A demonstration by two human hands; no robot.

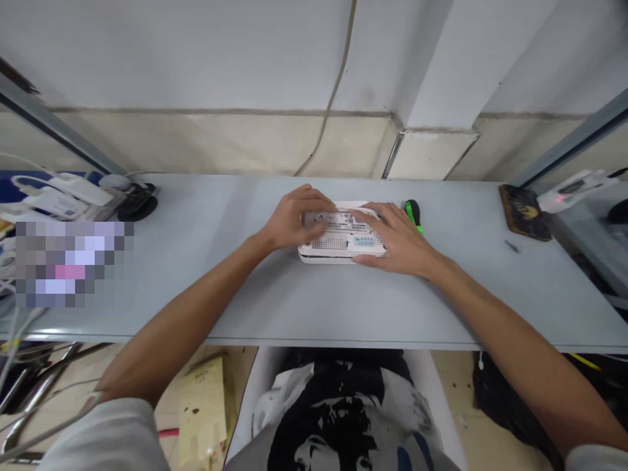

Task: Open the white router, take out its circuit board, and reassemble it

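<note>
A white plastic router [338, 243] lies flat in the middle of the table, its vented, label-covered face turned up. A thin dark gap runs along its front left edge. My left hand [300, 217] is curled over the left end, fingers at the back edge and thumb on the top face. Around the right end, my right hand [405, 241] has its thumb at the front edge and its fingers across the top towards the back. Both hands partly cover the labels. Just behind my right hand lies a green and black screwdriver handle [413, 214]; the rest of that tool is hidden.
White adapters and cables [63, 196] crowd the table's left end, beside a black round stand [138, 201] and a blurred-out patch. At the right are a dark worn block [524, 212], a white device with a red light [574, 190] and a small grey piece [513, 246].
</note>
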